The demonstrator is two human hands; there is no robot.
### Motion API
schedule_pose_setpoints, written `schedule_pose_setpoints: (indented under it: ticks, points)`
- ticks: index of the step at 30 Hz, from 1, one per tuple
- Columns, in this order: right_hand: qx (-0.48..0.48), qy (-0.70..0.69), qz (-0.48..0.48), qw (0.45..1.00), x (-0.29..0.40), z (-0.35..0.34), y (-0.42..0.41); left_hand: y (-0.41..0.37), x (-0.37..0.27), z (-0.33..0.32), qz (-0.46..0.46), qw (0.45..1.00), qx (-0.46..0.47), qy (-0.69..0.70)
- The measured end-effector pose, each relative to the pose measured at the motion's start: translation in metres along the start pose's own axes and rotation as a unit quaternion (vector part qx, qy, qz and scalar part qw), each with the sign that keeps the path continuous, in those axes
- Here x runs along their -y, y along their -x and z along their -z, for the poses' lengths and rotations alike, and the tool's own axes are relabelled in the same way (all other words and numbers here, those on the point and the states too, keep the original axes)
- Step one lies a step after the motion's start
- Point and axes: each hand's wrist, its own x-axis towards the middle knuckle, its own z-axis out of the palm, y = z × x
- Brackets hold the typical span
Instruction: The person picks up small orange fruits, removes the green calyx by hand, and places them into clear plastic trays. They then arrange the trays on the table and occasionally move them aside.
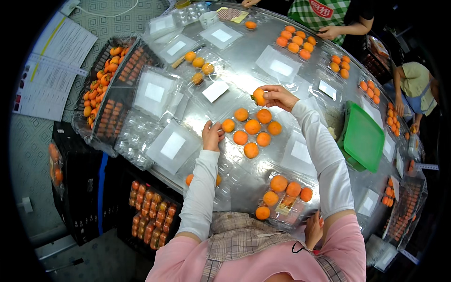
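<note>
My right hand [282, 98] grips an orange persimmon [259, 97] between thumb and fingers, its green calyx facing left. It is held up beyond a clear plastic tray, in which several persimmons [252, 127] sit in rows. At the tray's left side is my left hand [212, 135], its fingertips at the leftmost persimmon [228, 125]. Whether those fingers pinch the tray's rim or only rest there is unclear. Past the tray lies a white card [215, 90]. A clear sheet with a white label [301, 151] lies to the right of the tray.
A dark crate of loose persimmons [102, 83] stands at the table's left edge. Nearer me are stacked clear trays [135, 141] and a packed persimmon box [287, 197], with another person's hand [313, 229] beside it. A green-lidded tub [363, 137] stands right; co-workers [331, 32] stand across the table.
</note>
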Motion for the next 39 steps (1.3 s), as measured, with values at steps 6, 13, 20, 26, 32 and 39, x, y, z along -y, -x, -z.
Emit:
schedule_pose_setpoints:
  ticks: [6, 13, 20, 26, 32, 39]
  points:
    - [0.042, 0.010, 0.008, 0.999, 0.003, -0.007, -0.013, -0.022, -0.020, 0.004, 0.047, 0.994, 0.011, -0.096]
    - [0.210, -0.207, 0.080, 0.952, 0.003, -0.013, -0.002, -0.028, -0.030, 0.003, 0.088, 0.990, 0.026, -0.105]
    - [0.011, 0.236, 0.019, 0.972, 0.021, -0.008, -0.009, -0.021, -0.033, -0.002, 0.068, 0.994, 0.040, -0.072]
    - [-0.047, 0.626, 0.039, 0.778, 0.012, -0.041, -0.027, -0.017, -0.034, -0.004, 0.075, 0.995, 0.022, -0.055]
    - [-0.112, 0.703, 0.089, 0.696, -0.009, -0.058, -0.034, -0.020, -0.033, -0.004, 0.066, 0.994, 0.033, -0.084]
    - [-0.204, 0.670, 0.011, 0.713, -0.005, -0.069, -0.025, -0.025, -0.026, 0.003, 0.009, 0.985, 0.071, -0.155]
